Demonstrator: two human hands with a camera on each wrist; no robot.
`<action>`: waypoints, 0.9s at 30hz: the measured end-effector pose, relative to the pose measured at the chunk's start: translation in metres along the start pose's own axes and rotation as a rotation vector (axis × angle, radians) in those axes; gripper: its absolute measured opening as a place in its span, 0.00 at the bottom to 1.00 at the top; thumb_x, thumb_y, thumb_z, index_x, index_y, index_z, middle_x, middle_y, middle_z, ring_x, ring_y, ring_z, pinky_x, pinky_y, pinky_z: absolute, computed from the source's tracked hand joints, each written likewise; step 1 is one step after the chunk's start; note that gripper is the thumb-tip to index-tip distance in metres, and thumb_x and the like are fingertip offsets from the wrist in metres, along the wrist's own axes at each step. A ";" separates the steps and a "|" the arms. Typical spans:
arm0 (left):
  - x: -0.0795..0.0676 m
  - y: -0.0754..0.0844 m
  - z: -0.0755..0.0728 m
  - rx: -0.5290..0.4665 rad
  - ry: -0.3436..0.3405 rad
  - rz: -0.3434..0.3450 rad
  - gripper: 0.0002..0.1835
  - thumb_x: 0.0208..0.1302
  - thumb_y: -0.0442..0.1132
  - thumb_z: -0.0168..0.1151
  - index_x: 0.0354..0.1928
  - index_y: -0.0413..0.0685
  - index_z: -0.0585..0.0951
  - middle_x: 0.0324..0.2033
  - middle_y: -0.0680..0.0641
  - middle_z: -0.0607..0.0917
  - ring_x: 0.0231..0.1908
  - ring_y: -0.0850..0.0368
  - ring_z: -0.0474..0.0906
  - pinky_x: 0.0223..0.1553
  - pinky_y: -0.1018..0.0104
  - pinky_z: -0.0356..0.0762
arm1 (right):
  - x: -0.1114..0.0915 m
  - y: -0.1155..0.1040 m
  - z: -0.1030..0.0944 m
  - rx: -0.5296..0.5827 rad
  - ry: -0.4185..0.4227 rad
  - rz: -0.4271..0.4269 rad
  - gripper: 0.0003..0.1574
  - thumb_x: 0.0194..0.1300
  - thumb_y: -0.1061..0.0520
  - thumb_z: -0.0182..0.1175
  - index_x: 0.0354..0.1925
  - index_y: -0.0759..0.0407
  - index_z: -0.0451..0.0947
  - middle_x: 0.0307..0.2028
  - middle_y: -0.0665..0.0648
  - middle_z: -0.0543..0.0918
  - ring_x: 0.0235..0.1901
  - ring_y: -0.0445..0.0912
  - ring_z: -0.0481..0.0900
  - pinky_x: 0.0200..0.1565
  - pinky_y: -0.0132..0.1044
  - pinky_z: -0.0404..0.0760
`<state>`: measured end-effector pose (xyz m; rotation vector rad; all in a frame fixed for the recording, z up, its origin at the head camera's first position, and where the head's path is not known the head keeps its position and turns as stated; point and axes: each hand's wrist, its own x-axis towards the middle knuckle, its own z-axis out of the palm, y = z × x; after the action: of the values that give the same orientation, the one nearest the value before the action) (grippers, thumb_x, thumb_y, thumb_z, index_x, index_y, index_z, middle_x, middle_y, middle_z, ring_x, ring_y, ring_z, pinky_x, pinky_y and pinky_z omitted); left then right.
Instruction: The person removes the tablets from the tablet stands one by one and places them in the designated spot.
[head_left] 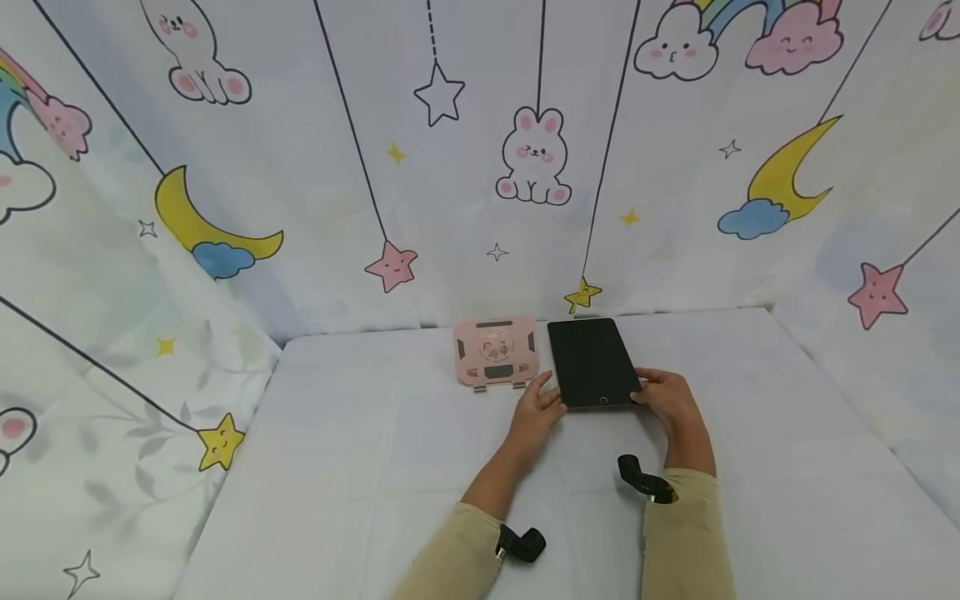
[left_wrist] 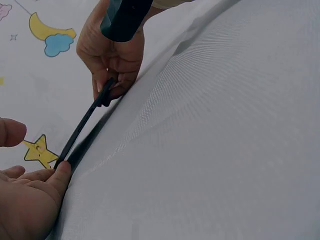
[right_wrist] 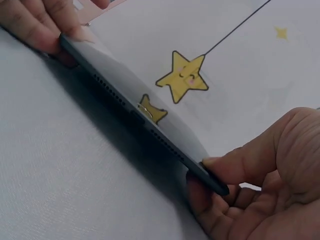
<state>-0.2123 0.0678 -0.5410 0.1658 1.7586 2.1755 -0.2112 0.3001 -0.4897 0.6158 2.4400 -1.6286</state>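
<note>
A black tablet [head_left: 594, 363] with a round home button is at the back of the table, its near edge raised off the cloth. My right hand [head_left: 666, 400] pinches its near right corner, thumb on top and fingers beneath, as the right wrist view shows. At the near left corner, my left hand [head_left: 536, 414] touches the tablet with its fingers fairly straight. In the left wrist view, the left thumb [left_wrist: 11, 132] stands apart from the tablet. Just left of the tablet lies a pink tablet case [head_left: 496, 352] with a cartoon picture and grey cut-outs.
A white cloth covers the table [head_left: 337, 467]. Behind it hangs a backdrop [head_left: 465, 183] printed with stars, moons and rabbits. Black camera mounts stick out from the left sleeve [head_left: 453, 554] and the right sleeve [head_left: 686, 533].
</note>
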 end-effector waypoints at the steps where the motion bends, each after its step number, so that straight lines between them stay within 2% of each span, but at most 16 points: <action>1: -0.001 0.001 0.000 -0.025 -0.010 -0.007 0.36 0.67 0.32 0.58 0.74 0.55 0.59 0.67 0.37 0.71 0.67 0.47 0.69 0.65 0.55 0.71 | 0.001 0.000 0.000 -0.006 0.011 0.003 0.39 0.62 0.67 0.58 0.71 0.62 0.63 0.61 0.69 0.73 0.47 0.46 0.76 0.49 0.35 0.74; 3: -0.002 0.002 0.000 -0.060 -0.029 -0.016 0.37 0.66 0.32 0.58 0.75 0.54 0.58 0.68 0.36 0.70 0.68 0.46 0.67 0.67 0.54 0.70 | 0.001 0.001 0.001 -0.020 0.045 0.012 0.37 0.62 0.66 0.59 0.69 0.62 0.66 0.62 0.70 0.73 0.48 0.49 0.77 0.48 0.37 0.75; 6: -0.004 0.004 0.000 -0.057 -0.069 -0.004 0.39 0.65 0.33 0.59 0.76 0.51 0.55 0.69 0.36 0.69 0.68 0.46 0.67 0.68 0.53 0.68 | 0.000 0.000 0.002 -0.071 0.114 0.022 0.34 0.60 0.63 0.62 0.65 0.61 0.71 0.63 0.69 0.74 0.54 0.55 0.76 0.48 0.41 0.77; 10: -0.007 0.007 0.002 -0.020 -0.102 0.028 0.42 0.65 0.33 0.59 0.76 0.46 0.51 0.69 0.36 0.68 0.69 0.44 0.66 0.70 0.51 0.64 | -0.002 0.001 0.004 -0.123 0.200 0.003 0.32 0.56 0.60 0.66 0.61 0.58 0.77 0.60 0.64 0.79 0.63 0.58 0.72 0.55 0.47 0.75; 14: -0.010 0.008 0.002 0.027 -0.078 0.038 0.44 0.65 0.37 0.61 0.77 0.46 0.48 0.70 0.34 0.67 0.70 0.43 0.64 0.71 0.48 0.61 | 0.001 0.006 0.007 -0.131 0.264 -0.024 0.32 0.54 0.59 0.68 0.59 0.57 0.79 0.54 0.61 0.83 0.61 0.56 0.75 0.54 0.45 0.76; 21: -0.012 0.012 0.005 0.225 -0.010 0.054 0.48 0.64 0.46 0.61 0.77 0.52 0.44 0.70 0.39 0.68 0.65 0.47 0.71 0.63 0.50 0.72 | 0.003 0.006 0.015 -0.183 0.302 -0.077 0.29 0.54 0.58 0.69 0.57 0.57 0.81 0.51 0.61 0.85 0.57 0.56 0.78 0.56 0.48 0.76; 27: -0.013 0.013 0.007 0.258 -0.013 0.055 0.48 0.64 0.47 0.61 0.78 0.54 0.43 0.71 0.37 0.66 0.65 0.45 0.71 0.64 0.50 0.72 | 0.003 0.008 0.015 -0.186 0.326 -0.074 0.27 0.55 0.58 0.69 0.55 0.60 0.82 0.50 0.62 0.86 0.56 0.57 0.79 0.57 0.50 0.75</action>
<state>-0.2003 0.0681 -0.5250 0.2927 2.0452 1.9708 -0.2125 0.2894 -0.5033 0.8260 2.8348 -1.3957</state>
